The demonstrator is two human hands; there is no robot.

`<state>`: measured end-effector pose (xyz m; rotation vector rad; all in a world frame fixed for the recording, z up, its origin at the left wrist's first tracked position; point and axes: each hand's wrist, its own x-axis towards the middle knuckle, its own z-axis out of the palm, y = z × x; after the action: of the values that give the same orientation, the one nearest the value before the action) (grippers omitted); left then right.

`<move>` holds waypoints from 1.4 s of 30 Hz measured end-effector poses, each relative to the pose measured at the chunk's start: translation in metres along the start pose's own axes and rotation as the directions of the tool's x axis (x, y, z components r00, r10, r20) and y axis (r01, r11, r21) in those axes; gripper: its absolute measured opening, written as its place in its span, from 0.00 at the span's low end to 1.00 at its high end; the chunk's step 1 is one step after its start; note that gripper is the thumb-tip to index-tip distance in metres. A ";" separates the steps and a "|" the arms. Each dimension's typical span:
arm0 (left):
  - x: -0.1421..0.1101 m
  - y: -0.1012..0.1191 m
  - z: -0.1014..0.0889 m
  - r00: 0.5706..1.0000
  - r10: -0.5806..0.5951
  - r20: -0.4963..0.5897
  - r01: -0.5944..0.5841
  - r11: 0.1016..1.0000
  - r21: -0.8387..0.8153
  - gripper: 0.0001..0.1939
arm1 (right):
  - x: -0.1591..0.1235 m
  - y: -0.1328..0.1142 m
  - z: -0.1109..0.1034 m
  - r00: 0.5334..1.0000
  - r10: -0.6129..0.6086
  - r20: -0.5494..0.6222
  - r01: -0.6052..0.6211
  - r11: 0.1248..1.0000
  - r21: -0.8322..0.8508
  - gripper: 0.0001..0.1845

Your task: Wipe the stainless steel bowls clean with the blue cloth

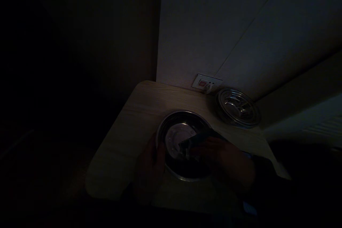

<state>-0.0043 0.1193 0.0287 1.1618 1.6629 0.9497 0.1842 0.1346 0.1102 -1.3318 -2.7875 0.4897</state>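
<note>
In the dim head view a round metal bowl [184, 178] rests on a light wooden table. My left hand [149, 165] grips its left rim, with the thumb on the inner side and the fingers outside. Over the right part of the bowl, my right hand [213, 151] presses a dark cloth [197, 138] towards the bowl's inside. The cloth covers part of the bottom, and the right fingertips are hard to make out in the dark.
A stack of shiny metal plates [237, 108] stands at the table's back right, against the wall. A wall socket [206, 82] with a red switch sits just above the back edge of the wooden table [125, 139]. Deep shadow lies to the left.
</note>
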 end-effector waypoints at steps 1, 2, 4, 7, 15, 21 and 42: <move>-0.001 -0.001 0.000 1.000 -0.008 0.008 0.008 1.000 -0.004 0.25 | -0.003 0.000 -0.010 1.000 -0.023 -0.005 0.023 0.998 0.052 0.15; -0.001 -0.001 0.000 1.000 -0.014 0.017 0.014 1.000 -0.012 0.25 | -0.006 0.000 -0.019 0.999 -0.035 -0.013 0.036 0.995 0.095 0.16; -0.002 -0.002 0.000 1.000 -0.014 0.020 0.015 1.000 -0.024 0.24 | -0.007 0.002 -0.033 0.999 -0.032 0.001 0.032 0.989 0.144 0.18; -0.001 -0.001 0.000 1.000 0.014 0.018 -0.013 1.000 -0.024 0.24 | 0.005 0.009 -0.030 0.996 -0.008 0.087 0.000 0.995 0.097 0.19; 0.000 -0.002 0.001 1.000 0.015 0.011 -0.015 1.000 0.005 0.24 | 0.039 0.014 0.026 0.990 0.109 0.095 -0.081 0.962 -0.260 0.12; -0.002 -0.003 0.002 1.000 0.026 0.004 -0.026 1.000 -0.004 0.24 | 0.025 0.005 0.030 0.987 0.103 0.126 -0.069 0.966 -0.249 0.11; -0.001 -0.004 0.003 0.998 0.064 -0.026 -0.064 0.998 0.002 0.22 | 0.053 -0.012 0.049 0.989 -0.036 0.140 0.071 0.965 -0.254 0.11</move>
<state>-0.0022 0.1178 0.0237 1.2144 1.6553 1.0080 0.1345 0.1545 0.0610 -1.3040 -3.0782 0.2262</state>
